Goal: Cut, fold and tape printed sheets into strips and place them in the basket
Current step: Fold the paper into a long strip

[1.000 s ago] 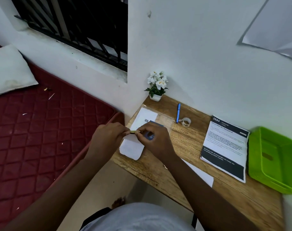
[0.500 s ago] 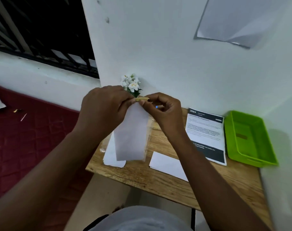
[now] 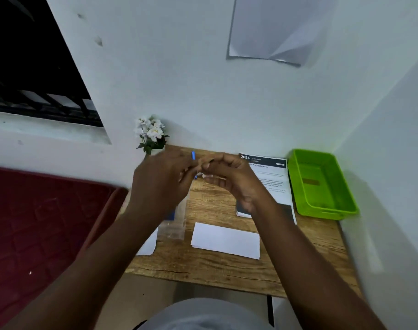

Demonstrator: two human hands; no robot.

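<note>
My right hand (image 3: pixel 229 179) hovers over the back of the wooden table (image 3: pixel 217 265), fingers curled round a small whitish thing (image 3: pixel 205 175) that looks like a tape roll. My left hand (image 3: pixel 162 186) is motion-blurred just left of it, fingertips reaching toward that thing; whether they pinch anything is unclear. A folded white paper (image 3: pixel 226 240) lies flat near the table's front. A printed sheet (image 3: pixel 272 177) with a dark header lies at the right, partly under my right wrist. The green basket (image 3: pixel 320 184) stands at the far right, nothing visible in it.
A blue pen (image 3: pixel 193 155) lies at the back between my hands. A clear plastic sleeve (image 3: pixel 177 225) and another white paper (image 3: pixel 149 244) lie under my left forearm. A small white flower pot (image 3: pixel 150 134) stands at the back left corner. A red mattress (image 3: pixel 41 222) lies left of the table.
Both hands had been holding a white sheet up by its top edge. That sheet is out of my hands now, and they have moved to the back of the table around a small whitish thing.
</note>
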